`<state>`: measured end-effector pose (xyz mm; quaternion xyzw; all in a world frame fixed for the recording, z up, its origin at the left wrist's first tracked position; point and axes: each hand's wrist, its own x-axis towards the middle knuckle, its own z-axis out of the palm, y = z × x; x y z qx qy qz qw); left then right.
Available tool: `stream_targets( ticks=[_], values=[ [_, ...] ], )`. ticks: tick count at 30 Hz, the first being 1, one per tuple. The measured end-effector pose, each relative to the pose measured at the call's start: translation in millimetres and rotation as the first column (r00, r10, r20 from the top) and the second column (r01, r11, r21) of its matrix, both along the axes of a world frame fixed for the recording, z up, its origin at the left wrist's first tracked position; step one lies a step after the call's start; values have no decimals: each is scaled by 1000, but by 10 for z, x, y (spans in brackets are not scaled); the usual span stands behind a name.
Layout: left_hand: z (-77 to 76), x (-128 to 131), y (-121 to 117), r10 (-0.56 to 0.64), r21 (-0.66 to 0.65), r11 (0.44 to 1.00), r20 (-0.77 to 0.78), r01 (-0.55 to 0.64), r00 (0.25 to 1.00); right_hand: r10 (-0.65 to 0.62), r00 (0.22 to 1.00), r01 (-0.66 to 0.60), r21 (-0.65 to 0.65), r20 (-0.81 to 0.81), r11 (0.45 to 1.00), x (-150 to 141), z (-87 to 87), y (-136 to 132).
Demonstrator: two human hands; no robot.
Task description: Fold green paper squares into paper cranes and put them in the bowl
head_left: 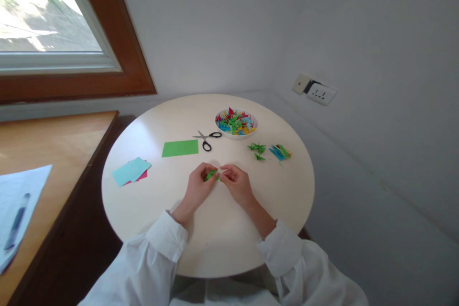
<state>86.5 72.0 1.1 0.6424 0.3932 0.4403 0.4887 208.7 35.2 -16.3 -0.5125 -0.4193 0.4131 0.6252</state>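
While left grip (201, 181) pinches green paper (211, 174), right grip (237, 184) sits near paper's right edge, hold unclear.

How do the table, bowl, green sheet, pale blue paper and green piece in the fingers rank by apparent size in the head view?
1. Table
2. Bowl
3. Green sheet and pale blue paper: too alike to rank
4. Green piece, partly hidden: visible part smallest

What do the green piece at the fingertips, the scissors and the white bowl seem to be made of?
Green piece: probably paper, thin and matt, though partly hidden.
Scissors: grey, pointed blades, likely steel; black ring handles, likely plastic.
White bowl: smooth, pale rim, perhaps plastic or ceramic; the look leaves this open.
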Motion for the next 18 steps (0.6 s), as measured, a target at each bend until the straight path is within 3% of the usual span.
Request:
stream_targets(
  ticks=[7,18],
  values=[
    [1,8,-6,-58,-44,997,113,63,992,-6,1000,6,-10,7,1000,13,15,2],
    [17,-6,-16,-129,29,991,40,128,991,-19,1000,19,31,-5,999,17,41,0]
  ],
)
